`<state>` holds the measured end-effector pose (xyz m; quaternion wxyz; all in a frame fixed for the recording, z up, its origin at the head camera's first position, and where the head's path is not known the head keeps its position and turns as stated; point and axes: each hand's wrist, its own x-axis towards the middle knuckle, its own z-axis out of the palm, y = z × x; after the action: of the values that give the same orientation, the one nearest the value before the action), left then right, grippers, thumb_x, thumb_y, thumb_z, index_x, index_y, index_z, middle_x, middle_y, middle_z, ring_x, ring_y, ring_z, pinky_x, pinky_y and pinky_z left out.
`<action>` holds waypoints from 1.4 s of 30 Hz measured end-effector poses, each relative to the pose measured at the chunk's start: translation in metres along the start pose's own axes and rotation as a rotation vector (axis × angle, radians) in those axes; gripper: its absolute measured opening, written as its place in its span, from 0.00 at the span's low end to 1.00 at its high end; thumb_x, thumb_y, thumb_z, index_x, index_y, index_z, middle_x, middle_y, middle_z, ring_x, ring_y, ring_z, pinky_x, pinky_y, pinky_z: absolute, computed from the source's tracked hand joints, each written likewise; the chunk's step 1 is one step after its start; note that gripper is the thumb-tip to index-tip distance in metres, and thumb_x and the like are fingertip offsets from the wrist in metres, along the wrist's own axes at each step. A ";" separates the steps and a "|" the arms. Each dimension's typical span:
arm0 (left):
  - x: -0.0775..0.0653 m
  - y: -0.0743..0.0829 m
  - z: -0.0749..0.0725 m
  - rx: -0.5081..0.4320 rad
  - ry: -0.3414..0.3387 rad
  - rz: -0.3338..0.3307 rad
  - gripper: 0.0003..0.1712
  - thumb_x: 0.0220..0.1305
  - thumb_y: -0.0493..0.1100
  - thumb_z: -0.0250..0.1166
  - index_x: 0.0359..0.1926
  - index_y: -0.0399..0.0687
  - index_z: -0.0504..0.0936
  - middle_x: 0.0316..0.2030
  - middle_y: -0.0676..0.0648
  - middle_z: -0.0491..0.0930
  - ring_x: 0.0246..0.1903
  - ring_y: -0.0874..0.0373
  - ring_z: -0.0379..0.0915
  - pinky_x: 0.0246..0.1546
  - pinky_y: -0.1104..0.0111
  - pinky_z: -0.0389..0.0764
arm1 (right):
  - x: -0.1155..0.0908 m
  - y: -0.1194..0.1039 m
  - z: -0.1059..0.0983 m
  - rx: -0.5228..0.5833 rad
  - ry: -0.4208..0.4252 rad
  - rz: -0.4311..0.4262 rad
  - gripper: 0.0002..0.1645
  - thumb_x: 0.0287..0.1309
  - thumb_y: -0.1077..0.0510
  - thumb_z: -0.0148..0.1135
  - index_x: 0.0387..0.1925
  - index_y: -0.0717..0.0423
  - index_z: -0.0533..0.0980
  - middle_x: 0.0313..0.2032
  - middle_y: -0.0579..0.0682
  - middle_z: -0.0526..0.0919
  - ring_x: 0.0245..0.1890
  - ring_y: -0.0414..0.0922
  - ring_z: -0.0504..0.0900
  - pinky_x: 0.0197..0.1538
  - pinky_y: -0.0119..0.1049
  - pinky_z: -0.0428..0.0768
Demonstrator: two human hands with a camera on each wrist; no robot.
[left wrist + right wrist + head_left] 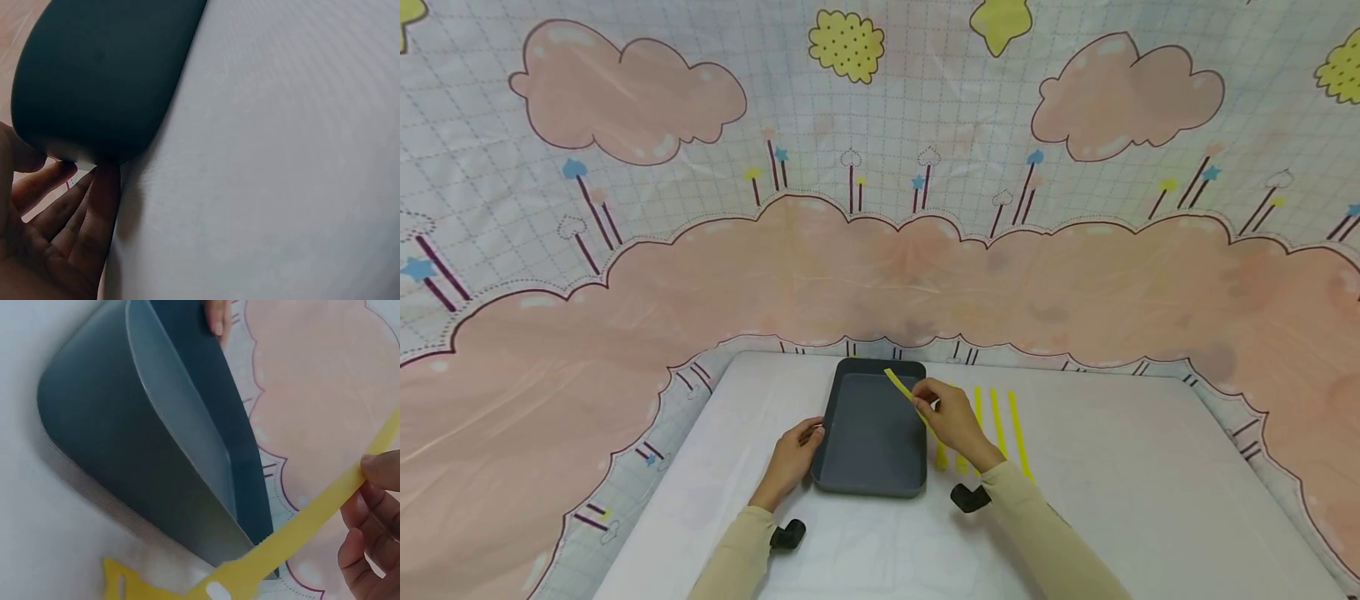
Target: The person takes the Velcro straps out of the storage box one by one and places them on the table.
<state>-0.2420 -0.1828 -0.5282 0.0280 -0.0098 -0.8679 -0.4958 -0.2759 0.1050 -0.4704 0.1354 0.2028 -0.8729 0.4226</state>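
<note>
A dark grey rectangular tray (871, 433) lies on the white table. At its left side, my left hand (793, 450) pinches the rim between thumb and fingers; the left wrist view shows the fingertips against the tray's wall (100, 81). My right hand (951, 417) pinches a flat yellow strip (898, 384) over the tray's right edge. In the right wrist view this strip (300, 531) hangs at a slant from thumb and fingers, its wider lower end cut with a slot and a hole. Part of it is hidden by the hand in the head view.
Several more yellow strips (1019, 433) lie side by side on the table, right of the tray, some partly covered by the right hand. The white table (1150, 483) extends to the right. A patterned cloth (910, 283) with clouds hangs behind it.
</note>
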 end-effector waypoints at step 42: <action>0.001 -0.004 0.001 0.005 0.001 0.003 0.22 0.73 0.44 0.57 0.63 0.41 0.76 0.56 0.36 0.80 0.58 0.41 0.76 0.60 0.50 0.76 | -0.024 0.032 -0.033 0.433 0.053 0.484 0.11 0.64 0.62 0.62 0.45 0.64 0.77 0.33 0.50 0.83 0.32 0.40 0.79 0.35 0.29 0.79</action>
<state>-0.2435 -0.1843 -0.5320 0.0293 -0.0106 -0.8691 -0.4937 -0.2677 0.1548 -0.4824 0.0075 0.0023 -0.7818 0.6235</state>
